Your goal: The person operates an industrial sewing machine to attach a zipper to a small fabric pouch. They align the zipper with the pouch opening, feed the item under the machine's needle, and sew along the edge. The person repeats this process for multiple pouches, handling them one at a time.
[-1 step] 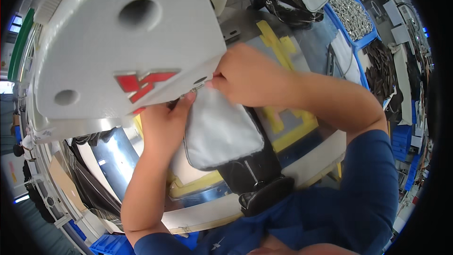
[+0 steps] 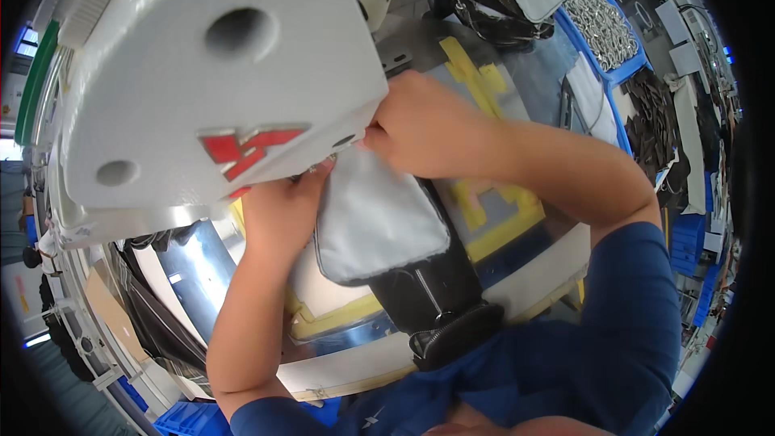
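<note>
At frame centre, left hand [image 2: 280, 214]: thumb on grey pouch [image 2: 383, 222]
Right hand [image 2: 416, 125]: curled at its top
Grips: fingertips hidden; I cannot tell

A workshop; white machine [image 2: 161, 105]; metal hardware [image 2: 599, 26] in blue tray [image 2: 627, 70]; piled dark strips [image 2: 648, 113].

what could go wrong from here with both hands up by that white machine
The left hand and right hand work close under the bulky white machine housing, so a fingertip might get caught if anything there moves.

The smooth silver-grey fabric panel runs up to the housing, which could hide a crooked edge from this view.

The black fabric piece with a zip reaches the table's near edge, so it might slip and tug the panel.
</note>
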